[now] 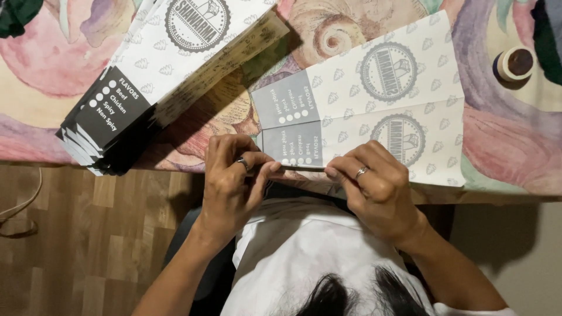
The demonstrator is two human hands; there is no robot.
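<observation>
Paper sleeve [357, 111], grey and white, lies flat on the table [503, 146]. Left hand [231, 181] and right hand [377, 187] pinch its near edge, seemingly mid-fold; next calls for an even crease. Stack [158, 70] lies left of it.

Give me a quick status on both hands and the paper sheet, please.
Left hand and right hand pinch near edge of flat printed paper sheet. Stack of sheets apart, upper left. Tape roll clear.

We seem to be in a home: a desk under a pastel, shell-patterned cloth [515, 134], wood-look plank flooring [99, 234] at near left, a stack of flat printed paper food sleeves [158, 76] and a tape roll [515, 63] at far right.
</observation>
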